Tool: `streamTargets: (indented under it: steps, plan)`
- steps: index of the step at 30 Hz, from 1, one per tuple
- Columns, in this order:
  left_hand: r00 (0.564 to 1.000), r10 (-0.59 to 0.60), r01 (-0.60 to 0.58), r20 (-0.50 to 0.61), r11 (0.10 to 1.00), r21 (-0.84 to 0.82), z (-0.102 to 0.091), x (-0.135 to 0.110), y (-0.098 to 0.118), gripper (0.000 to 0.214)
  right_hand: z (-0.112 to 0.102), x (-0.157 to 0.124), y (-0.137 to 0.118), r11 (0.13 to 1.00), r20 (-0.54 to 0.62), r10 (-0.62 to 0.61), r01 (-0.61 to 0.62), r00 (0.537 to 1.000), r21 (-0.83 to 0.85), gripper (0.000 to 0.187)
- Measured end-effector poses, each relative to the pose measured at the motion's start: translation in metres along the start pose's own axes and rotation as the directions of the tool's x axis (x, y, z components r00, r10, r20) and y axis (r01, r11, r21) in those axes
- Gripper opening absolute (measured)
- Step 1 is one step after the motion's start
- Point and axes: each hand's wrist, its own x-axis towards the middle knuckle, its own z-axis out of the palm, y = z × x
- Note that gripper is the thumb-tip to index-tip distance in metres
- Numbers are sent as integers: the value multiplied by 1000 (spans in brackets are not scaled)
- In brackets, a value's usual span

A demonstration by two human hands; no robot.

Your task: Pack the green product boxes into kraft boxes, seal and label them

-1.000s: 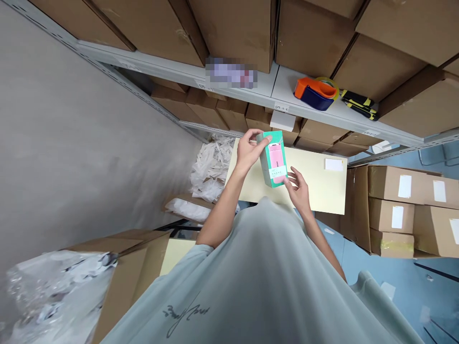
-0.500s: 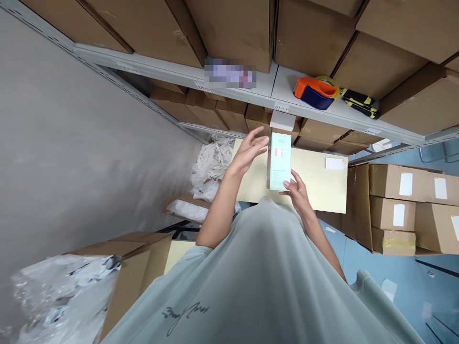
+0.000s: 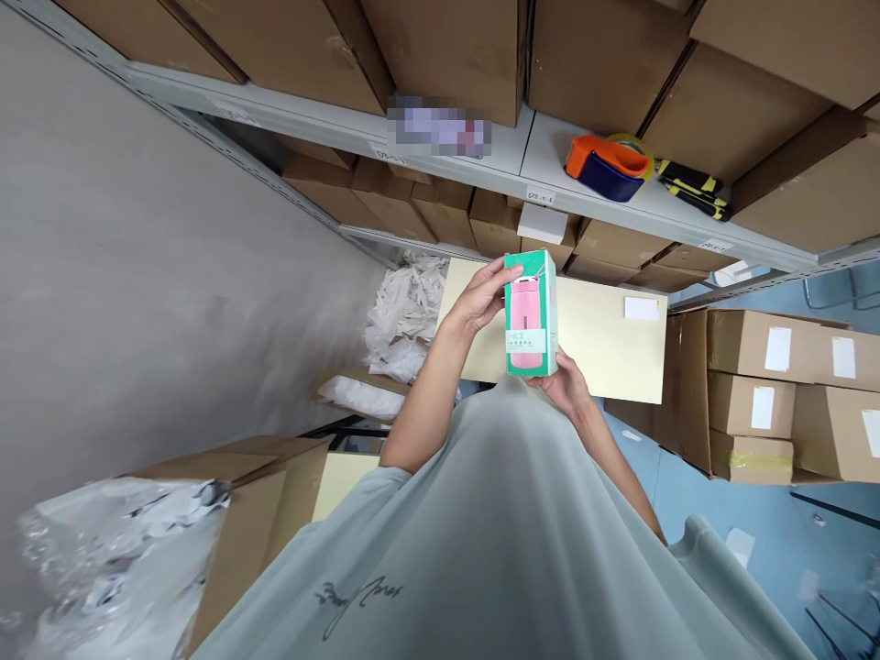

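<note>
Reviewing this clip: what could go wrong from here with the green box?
The green box is in mid-air, with the left hand at its upper side and the right hand under its base; a loose grip could drop it. The tape dispenser sits on the shelf above, where a raised hand might knock it.

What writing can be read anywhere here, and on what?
White tag on the grey metal shelf: handwritten, seems to begin "D3"; rest unclear.
Green cardboard box with a pink picture, held in left hand and right hand: print too small to read.
Pale green shirt: dark cursive script, illegible.
Patch below a brown cardboard carton: blurred out.
</note>
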Motion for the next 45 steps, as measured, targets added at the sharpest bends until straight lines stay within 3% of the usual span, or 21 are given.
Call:
streamTargets:
  steps: [2, 4, 8, 13, 15, 17, 19, 21, 23, 25, 29, 32, 37, 41, 45]
  plan:
    - [999, 8, -5, -52, 998, 69, -2, -1, 3, 60, -3, 1, -3, 998, -35, -16, 14, 999, -58, 73]
    - [992, 29, -14, -120, 992, 122, -4, -2, 4, 60, -7, 2, -5, 989, -146, -47, 26, 988, -144, 72]
    - [961, 156, -104, -230, 969, 224, -3, 0, -1, 57, -9, 2, -9, 916, -339, -231, 86, 912, -392, 81]
    - [917, 271, -155, -292, 918, 365, 7, 5, -15, 44, 12, 4, -6, 679, -251, -398, 100, 882, -727, 104]
    - [911, 281, -148, -300, 906, 397, 11, 5, -18, 43, 20, 7, -3, 572, -221, -428, 73, 876, -817, 101]
    - [913, 284, -149, -293, 900, 410, 12, 5, -19, 50, 23, 11, 0, 530, -227, -443, 48, 867, -847, 96]
    - [927, 263, -149, -268, 912, 381, 10, 4, -18, 64, 20, 13, 1, 582, -247, -443, 67, 862, -810, 95]
    - [955, 196, -126, -223, 948, 293, 3, 4, -16, 77, 13, 13, -1, 725, -261, -383, 113, 886, -679, 96]
    - [983, 89, -62, -159, 984, 169, -7, 3, -16, 80, 5, 11, -4, 886, -251, -257, 124, 933, -448, 94]
    - [996, -28, 33, -88, 998, 53, -15, 2, -17, 77, -2, 7, -6, 979, -200, -134, 98, 971, -179, 85]
    - [985, -149, 163, 90, 970, -178, -17, -1, -27, 69, -9, 0, 0, 960, -58, -8, 24, 998, 278, 55]
    - [977, -131, 181, 168, 929, -322, -7, -3, -33, 59, -10, -1, 12, 897, -11, 68, -56, 998, 438, 41]
    - [988, -79, 116, 135, 950, -290, 0, -3, -29, 58, -17, -2, 19, 909, 28, 81, -85, 996, 409, 39]
    - [997, -61, 69, 52, 985, -157, -1, -4, -18, 62, -26, -2, 5, 986, 69, 4, -16, 998, 166, 56]
    - [1000, 19, -19, -8, 1000, 15, 3, -5, -10, 66, -36, 0, -8, 997, 14, -19, 20, 1000, -71, 69]
